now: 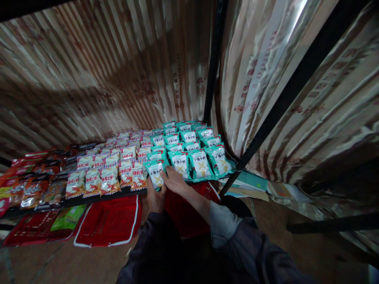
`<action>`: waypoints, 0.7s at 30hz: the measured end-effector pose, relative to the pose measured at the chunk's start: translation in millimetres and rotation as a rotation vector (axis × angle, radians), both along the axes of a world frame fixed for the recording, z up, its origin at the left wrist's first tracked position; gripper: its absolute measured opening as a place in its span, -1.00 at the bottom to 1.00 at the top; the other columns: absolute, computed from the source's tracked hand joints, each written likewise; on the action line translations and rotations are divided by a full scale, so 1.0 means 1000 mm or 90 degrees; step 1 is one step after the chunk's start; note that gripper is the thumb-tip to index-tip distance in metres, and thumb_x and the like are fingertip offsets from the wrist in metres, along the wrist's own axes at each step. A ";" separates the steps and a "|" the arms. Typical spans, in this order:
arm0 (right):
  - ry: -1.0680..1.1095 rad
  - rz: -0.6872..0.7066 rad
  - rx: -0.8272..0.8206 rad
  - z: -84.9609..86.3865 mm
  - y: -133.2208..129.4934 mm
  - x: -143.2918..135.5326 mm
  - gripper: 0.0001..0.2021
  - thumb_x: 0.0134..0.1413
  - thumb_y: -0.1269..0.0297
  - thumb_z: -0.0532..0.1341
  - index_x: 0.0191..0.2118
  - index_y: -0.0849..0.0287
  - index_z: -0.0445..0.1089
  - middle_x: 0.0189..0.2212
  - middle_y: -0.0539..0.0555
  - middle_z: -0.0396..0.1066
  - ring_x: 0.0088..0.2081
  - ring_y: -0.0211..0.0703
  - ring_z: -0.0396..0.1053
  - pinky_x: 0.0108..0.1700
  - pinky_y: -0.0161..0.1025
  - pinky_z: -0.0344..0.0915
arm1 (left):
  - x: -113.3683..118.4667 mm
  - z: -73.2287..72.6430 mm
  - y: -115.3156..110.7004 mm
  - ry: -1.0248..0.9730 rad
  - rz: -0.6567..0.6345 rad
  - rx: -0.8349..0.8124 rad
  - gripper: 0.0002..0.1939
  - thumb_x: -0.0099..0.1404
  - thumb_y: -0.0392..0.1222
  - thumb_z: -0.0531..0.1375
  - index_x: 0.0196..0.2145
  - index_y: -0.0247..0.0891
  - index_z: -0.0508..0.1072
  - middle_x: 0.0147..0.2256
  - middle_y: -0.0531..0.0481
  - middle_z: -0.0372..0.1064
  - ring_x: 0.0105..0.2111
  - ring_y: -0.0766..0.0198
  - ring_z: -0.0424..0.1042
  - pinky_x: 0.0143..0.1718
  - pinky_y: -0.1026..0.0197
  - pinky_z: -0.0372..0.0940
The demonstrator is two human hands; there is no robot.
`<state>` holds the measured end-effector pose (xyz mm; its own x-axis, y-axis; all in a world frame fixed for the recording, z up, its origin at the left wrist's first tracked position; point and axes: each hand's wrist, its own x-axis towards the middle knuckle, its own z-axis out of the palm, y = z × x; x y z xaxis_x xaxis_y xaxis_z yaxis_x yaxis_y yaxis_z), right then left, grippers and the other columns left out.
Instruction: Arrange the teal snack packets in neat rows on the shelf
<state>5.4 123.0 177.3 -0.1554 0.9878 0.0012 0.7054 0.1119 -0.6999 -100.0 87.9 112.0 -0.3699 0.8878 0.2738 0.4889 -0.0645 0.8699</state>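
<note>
Teal snack packs [189,146] already lined up in neat rows, far right part of shelf [89,199]. Front left teal pack [156,174] at near edge, not yet flat in row. Left hand [156,199] holding that pack from below, right hand [175,180] pressing flat beside it, fingers narrow. Orange-white packs [109,169] in rows to left, dark red packs [32,185] far left. Red baskets [109,221] below shelf. Striped shiny curtain [103,79] behind, black poles [213,59] holding frame, brown floor [74,264] near
</note>
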 end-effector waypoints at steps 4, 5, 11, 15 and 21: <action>-0.012 -0.005 0.009 0.005 -0.001 0.001 -0.55 0.29 0.09 -0.12 0.04 0.31 0.27 0.10 0.34 0.23 0.10 0.06 0.24 0.07 -0.04 0.17 | 0.002 0.003 0.004 0.003 -0.004 0.010 -0.34 0.11 -0.07 0.23 0.13 -0.29 0.19 0.00 -0.24 0.35 -0.01 0.07 0.37 -0.05 0.12 0.30; -0.015 -0.005 0.010 0.005 -0.001 0.001 -0.55 0.29 0.10 -0.11 0.04 0.32 0.27 0.10 0.34 0.24 0.11 0.05 0.24 0.08 -0.06 0.17 | 0.002 0.003 0.004 0.003 -0.007 0.009 -0.34 0.10 -0.07 0.22 0.13 -0.30 0.19 0.01 -0.25 0.34 0.01 0.06 0.36 -0.03 0.12 0.29; -0.029 -0.017 0.018 0.002 0.000 0.001 -0.60 0.28 0.12 -0.08 0.00 0.29 0.30 0.06 0.30 0.28 0.08 -0.01 0.26 0.07 -0.14 0.17 | 0.001 0.003 0.004 -0.004 -0.013 -0.011 -0.32 0.12 -0.07 0.21 0.17 -0.28 0.15 0.06 -0.25 0.29 0.03 0.06 0.33 0.02 0.06 0.24; -0.014 -0.013 0.031 0.003 0.001 0.003 -0.60 0.27 0.15 -0.05 0.06 0.29 0.25 0.06 0.30 0.29 0.09 0.00 0.26 0.09 -0.11 0.18 | 0.002 0.002 0.003 -0.012 -0.006 -0.012 -0.31 0.12 -0.06 0.21 0.17 -0.27 0.14 0.05 -0.26 0.30 0.02 0.07 0.34 0.01 0.08 0.25; -0.014 0.008 0.071 -0.006 -0.002 0.002 -0.43 0.21 0.21 0.02 0.26 0.41 -0.01 0.24 0.37 0.04 0.23 0.07 0.08 0.18 -0.05 0.12 | 0.003 -0.007 0.008 -0.012 0.008 -0.012 -0.34 0.12 -0.07 0.21 0.14 -0.33 0.17 0.04 -0.30 0.30 0.02 0.03 0.34 0.01 0.04 0.26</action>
<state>7.1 120.9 171.6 -0.1691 0.9798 0.1070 0.7188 0.1969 -0.6667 -97.3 95.8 105.2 -0.3853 0.8883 0.2497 0.4731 -0.0421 0.8800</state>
